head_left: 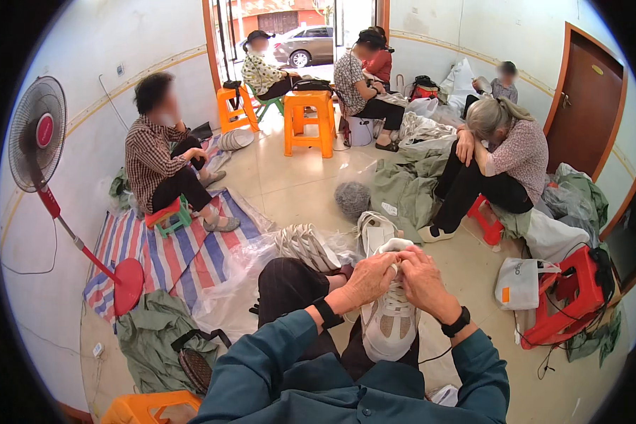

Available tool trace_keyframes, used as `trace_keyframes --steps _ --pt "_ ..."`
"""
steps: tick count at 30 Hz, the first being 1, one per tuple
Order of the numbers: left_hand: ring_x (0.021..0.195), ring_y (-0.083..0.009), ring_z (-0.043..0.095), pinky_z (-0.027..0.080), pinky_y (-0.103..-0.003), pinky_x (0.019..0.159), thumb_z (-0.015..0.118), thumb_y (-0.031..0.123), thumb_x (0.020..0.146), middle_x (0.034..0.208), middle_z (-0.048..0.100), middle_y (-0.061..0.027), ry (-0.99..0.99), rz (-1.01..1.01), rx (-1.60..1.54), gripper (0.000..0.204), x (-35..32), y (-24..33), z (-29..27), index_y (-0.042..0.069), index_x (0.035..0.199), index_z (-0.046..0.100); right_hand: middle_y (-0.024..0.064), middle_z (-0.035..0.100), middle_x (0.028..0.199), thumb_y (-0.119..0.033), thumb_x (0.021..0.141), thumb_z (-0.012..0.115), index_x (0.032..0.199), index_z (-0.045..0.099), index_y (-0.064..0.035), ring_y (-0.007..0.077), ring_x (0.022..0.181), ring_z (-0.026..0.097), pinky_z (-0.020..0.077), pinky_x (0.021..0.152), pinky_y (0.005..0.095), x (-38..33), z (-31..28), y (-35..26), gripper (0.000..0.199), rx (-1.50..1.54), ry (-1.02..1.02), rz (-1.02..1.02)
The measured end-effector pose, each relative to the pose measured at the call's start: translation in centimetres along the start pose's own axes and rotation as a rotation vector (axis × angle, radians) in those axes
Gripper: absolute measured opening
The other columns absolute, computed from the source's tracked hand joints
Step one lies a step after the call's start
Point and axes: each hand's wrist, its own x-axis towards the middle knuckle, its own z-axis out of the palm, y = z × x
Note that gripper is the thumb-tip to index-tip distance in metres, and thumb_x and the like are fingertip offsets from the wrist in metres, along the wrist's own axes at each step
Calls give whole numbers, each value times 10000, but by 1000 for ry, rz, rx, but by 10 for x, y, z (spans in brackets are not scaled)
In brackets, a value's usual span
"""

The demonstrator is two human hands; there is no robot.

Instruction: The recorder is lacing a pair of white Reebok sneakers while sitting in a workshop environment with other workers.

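Observation:
A white sneaker (pixel 389 338) with beige mesh panels rests on my lap, its toe pointing toward me. White laces (pixel 394 300) cross its front. Over the top of the lacing my two hands meet. My left hand (pixel 371 281) is closed, thumb and fingers pinched at the upper shoelace. Pressed close beside it, my right hand (pixel 427 281) also has its fingers drawn together on the lace. The fingertips partly hide what they pinch. Just beyond my hands lies another white shoe (pixel 376 232), and to its left several white shoes (pixel 305 247) stand in a row.
Plastic sheeting (pixel 226 300) and a striped tarp (pixel 169 247) cover the floor at left, near a standing fan (pixel 39 134). A red stool (pixel 558 297) and white bag (pixel 519 283) stand at right. Several people sit around, one (pixel 505 152) bent forward. Orange stools (pixel 309 124) stand further back.

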Motion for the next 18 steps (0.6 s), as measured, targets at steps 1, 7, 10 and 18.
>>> trace_keyframes --steps 1,7,10,18 --pt "901 -391 603 483 -439 798 463 80 853 944 610 -232 7 -4 0 222 0 -2 0 -20 1024 564 150 540 1173 -6 707 596 973 567 2 334 1219 448 398 934 442 -2 -4 2 267 1 -4 -7" --pt "935 -387 612 488 -425 827 447 76 866 992 623 -239 -44 -67 -33 253 -2 -15 1 -12 1066 575 176 529 1134 13 700 539 1006 546 29 352 1200 447 386 965 445 -34 -34 58 307 -246 115 190" --pt "960 -377 615 486 -423 841 439 64 872 1027 624 -235 1 -50 -82 264 -7 -14 0 -11 1081 582 216 544 1078 -24 731 525 962 538 45 389 1116 475 390 947 460 -71 -41 126 242 -295 200 295" --pt "931 -357 620 488 -391 819 491 65 877 1003 636 -202 23 -2 -133 256 -3 -15 12 27 1107 599 245 604 832 -69 762 523 792 570 11 439 815 571 448 718 515 -198 -7 222 98 -311 -6 894"
